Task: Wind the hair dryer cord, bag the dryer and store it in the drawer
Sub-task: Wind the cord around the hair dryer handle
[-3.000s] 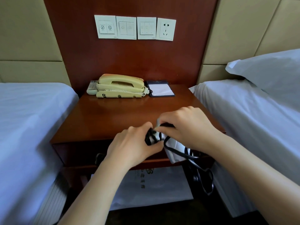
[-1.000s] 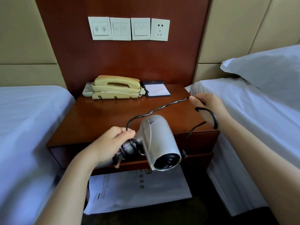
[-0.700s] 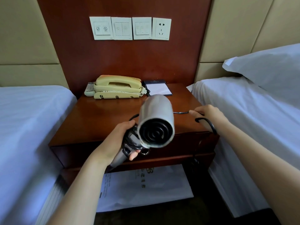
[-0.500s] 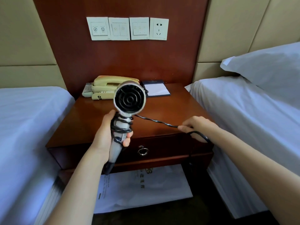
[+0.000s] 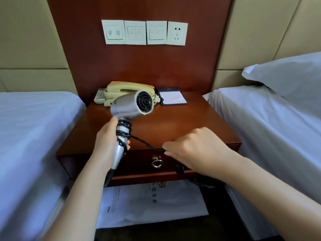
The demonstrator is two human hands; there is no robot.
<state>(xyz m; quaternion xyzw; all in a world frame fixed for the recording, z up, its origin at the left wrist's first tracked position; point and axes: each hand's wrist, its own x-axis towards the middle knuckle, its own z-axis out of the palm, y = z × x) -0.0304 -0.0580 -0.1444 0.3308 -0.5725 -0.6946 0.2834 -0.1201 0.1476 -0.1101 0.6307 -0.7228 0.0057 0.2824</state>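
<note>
Under the bench [image 5: 191,119] lies a white bag [image 5: 156,206]; its print is too blurred to read. At the bench front, by the closed drawer [image 5: 139,160], our right hand [image 5: 194,150] pinches the black cord [image 5: 149,146] between thumb and fingers [image 5: 173,146]. Our left hand [image 5: 104,143] curls around the handle of the hair dryer [image 5: 129,106], held over the bench front, with several loops on the handle. We judge the dryer light and rigid, best held by the handle; the cord is soft but twisted. The notepad [image 5: 172,97] at the bench back shows no legible writing.
</note>
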